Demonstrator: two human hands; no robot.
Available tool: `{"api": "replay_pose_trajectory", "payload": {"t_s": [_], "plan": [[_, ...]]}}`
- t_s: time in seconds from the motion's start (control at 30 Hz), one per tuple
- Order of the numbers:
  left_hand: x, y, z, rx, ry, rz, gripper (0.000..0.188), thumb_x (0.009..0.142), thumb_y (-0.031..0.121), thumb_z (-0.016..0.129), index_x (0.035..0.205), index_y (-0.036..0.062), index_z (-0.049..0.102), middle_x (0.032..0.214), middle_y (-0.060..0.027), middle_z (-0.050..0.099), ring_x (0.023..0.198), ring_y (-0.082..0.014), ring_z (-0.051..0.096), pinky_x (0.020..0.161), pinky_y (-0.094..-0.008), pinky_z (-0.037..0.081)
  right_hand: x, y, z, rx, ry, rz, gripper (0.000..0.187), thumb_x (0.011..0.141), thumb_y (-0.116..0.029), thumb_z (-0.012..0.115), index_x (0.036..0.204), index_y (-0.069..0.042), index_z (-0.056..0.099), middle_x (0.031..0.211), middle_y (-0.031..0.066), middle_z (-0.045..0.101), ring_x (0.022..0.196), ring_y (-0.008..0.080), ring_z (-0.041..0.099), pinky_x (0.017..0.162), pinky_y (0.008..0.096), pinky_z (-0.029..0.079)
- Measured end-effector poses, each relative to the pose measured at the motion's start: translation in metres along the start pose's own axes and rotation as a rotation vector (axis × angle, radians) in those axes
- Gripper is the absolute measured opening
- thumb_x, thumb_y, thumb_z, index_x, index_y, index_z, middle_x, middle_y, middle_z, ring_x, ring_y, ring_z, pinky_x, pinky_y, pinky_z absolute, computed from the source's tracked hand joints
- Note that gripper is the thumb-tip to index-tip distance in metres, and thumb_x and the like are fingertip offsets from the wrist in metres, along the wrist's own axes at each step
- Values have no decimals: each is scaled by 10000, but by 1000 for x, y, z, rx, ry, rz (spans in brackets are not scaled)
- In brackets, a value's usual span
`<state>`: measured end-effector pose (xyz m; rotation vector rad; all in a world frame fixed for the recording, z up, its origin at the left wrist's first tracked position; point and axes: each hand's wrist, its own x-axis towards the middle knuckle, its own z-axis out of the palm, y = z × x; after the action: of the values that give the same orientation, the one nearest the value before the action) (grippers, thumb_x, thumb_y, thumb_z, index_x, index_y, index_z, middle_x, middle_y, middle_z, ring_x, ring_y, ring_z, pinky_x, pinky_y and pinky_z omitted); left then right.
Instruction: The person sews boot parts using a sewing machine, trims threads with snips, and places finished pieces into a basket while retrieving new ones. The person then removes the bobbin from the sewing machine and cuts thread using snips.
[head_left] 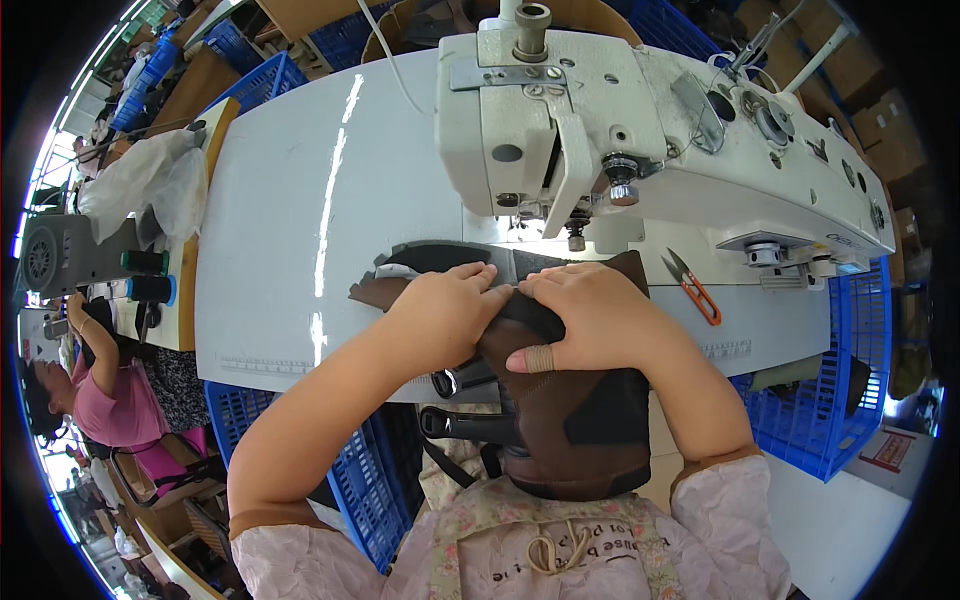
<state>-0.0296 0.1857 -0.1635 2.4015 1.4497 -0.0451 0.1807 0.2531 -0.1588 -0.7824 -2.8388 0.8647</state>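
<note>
A brown and black sewn piece point(575, 445) lies over the near table edge, partly in my lap, its far end on the tabletop below the white sewing machine's point(545, 130) needle area. From its left side stick out black straps point(470, 427) with loop ends. My left hand point(437, 312) grips the fold at its far end, fingertips pressed on the material. Beside it, my right hand point(600, 318) holds the same fold, its taped thumb lying lower on the piece. The fingertips of both hands nearly touch. What lies under my palms is hidden.
Orange-handled scissors point(694, 288) lie right of my right hand. A blue crate point(820, 390) stands at the right, another blue crate point(365, 480) below the table at left. Farther left, a person in pink point(120, 400) sits by thread spools point(150, 289).
</note>
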Motion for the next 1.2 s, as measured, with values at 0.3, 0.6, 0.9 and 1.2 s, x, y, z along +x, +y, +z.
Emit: {"api": "replay_pose_trajectory", "payload": {"t_s": [0.3, 0.6, 0.9, 1.2], "plan": [[21, -14, -11, 14, -54, 20, 618, 656, 51, 662, 1264, 36, 550, 1286, -199, 561, 1245, -306, 504, 1046, -363, 407, 12, 14, -11, 54, -13, 59, 850, 692, -786, 566, 947, 19, 660, 883, 228, 665, 888, 372, 650, 828, 429, 493], [33, -21, -18, -56, -15, 26, 526, 635, 2, 627, 1161, 19, 616, 1097, -128, 649, 1093, -277, 583, 944, -347, 470, 19, 12, -28, 41, -65, 131, 891, 680, -799, 561, 998, 28, 660, 840, 253, 659, 851, 390, 658, 781, 438, 511], [39, -21, -26, -54, -59, 9, 514, 632, 16, 635, 1144, 62, 633, 960, -113, 668, 989, -292, 608, 860, -374, 489, 22, 20, -24, 87, -5, 98, 864, 679, -792, 571, 998, 5, 666, 806, 234, 661, 840, 378, 660, 769, 431, 512], [43, -20, -31, -90, -87, -5, 367, 654, 6, 615, 1020, 31, 624, 971, -125, 644, 1018, -277, 607, 838, -357, 508, 21, 23, -26, 53, -10, 87, 883, 706, -803, 532, 1331, -179, 526, 744, 225, 628, 815, 375, 649, 783, 449, 497]]}}
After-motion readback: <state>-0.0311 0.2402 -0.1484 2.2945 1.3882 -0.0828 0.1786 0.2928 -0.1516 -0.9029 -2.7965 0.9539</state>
